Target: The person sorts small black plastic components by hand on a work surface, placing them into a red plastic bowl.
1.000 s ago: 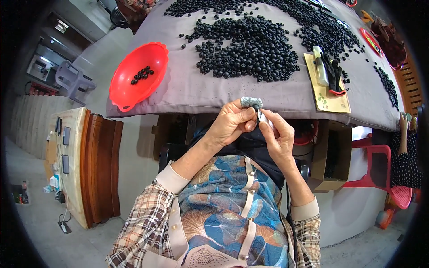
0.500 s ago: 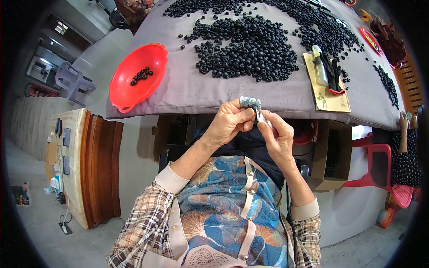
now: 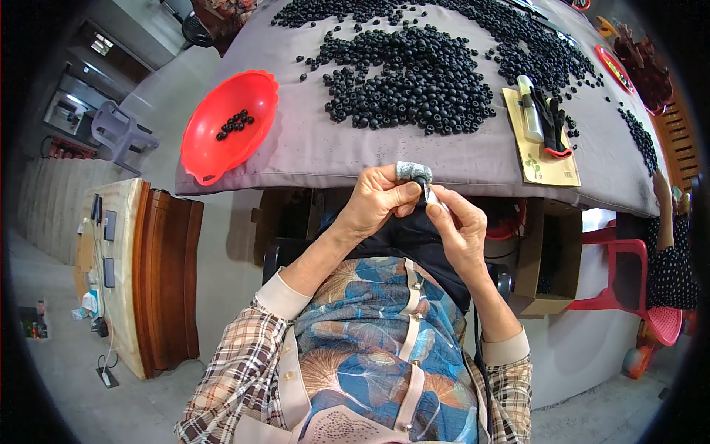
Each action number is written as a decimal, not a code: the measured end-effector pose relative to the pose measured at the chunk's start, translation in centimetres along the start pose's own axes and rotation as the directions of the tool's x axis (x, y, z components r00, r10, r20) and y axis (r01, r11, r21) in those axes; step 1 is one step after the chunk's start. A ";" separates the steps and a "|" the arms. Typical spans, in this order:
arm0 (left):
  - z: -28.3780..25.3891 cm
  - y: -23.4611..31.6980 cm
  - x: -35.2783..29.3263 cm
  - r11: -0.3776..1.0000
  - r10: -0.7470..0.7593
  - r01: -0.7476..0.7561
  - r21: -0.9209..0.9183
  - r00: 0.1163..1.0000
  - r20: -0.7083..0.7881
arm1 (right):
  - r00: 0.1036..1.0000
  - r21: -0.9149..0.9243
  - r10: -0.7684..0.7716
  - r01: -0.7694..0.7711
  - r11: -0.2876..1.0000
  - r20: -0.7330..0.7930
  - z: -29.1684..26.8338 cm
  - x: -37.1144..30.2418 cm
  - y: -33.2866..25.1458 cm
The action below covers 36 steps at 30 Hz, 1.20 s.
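At the table's near edge, my left hand (image 3: 379,198) pinches a small black ring-shaped piece (image 3: 422,182) between thumb and index finger. A speckled grey cloth wrap (image 3: 413,171) covers the tip of that index finger. My right hand (image 3: 461,222), closed too, grips a small blade (image 3: 427,194) against the piece; its handle is hidden by the fingers. Beyond my hands lies a large heap of black ring-shaped pieces (image 3: 410,85). To the left, a red scalloped bowl (image 3: 203,148) holds several of the same pieces.
On the right of the grey-covered table (image 3: 296,159) lie a yellow card (image 3: 543,172), a clear tube (image 3: 529,111) and a black glove (image 3: 551,122). Cardboard boxes (image 3: 551,255) stand underneath. Another person's arm (image 3: 665,214) shows at far right, beside a red chair (image 3: 629,274).
My hands stay nearly in place, with only a slight shift of the fingers around the black piece. The other person's arm at far right has moved up toward the table.
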<state>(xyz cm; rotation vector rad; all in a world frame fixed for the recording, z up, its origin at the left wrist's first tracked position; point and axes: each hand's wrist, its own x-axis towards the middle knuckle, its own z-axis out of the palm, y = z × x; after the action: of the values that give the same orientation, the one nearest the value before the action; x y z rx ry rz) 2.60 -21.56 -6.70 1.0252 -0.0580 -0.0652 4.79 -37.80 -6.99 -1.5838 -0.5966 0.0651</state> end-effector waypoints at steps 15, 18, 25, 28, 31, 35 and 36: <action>-0.2 -0.6 0.1 1.000 0.008 -0.008 0.021 1.000 -0.006 | 0.990 0.129 0.140 -0.141 0.982 0.011 0.2 -0.1 -0.4; -0.3 -0.7 0.1 0.997 0.002 -0.002 0.078 1.000 -0.004 | 0.988 0.141 0.155 -0.154 0.978 -0.002 0.1 -0.1 0.2; -0.1 -1.5 0.2 0.969 -0.061 0.070 -0.237 0.997 0.046 | 0.971 0.343 0.236 -0.233 0.910 0.033 -0.3 -0.1 0.4; -0.2 -1.5 0.3 0.961 -0.094 0.109 -0.256 0.993 0.067 | 0.965 0.416 0.255 -0.256 0.873 0.059 -0.4 -0.1 0.6; 0.5 -1.4 0.1 0.985 -0.097 0.099 -0.140 0.995 0.023 | 0.973 0.374 0.231 -0.220 0.901 0.016 -0.3 0.3 0.1; 1.1 -2.5 0.0 0.996 -0.072 0.075 -0.050 0.995 0.070 | 0.945 0.455 0.312 -0.323 0.830 0.100 -0.3 0.5 -0.1; 1.2 -2.7 0.0 0.995 -0.062 0.068 -0.079 0.996 0.068 | 0.938 0.404 0.336 -0.341 0.849 0.085 -0.4 0.4 0.5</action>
<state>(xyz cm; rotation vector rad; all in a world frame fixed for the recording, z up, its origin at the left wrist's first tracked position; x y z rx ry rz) 2.48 -23.93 -8.38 0.9437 -0.0808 -0.1593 5.44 -38.01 -7.25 -1.2547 -0.2771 0.4406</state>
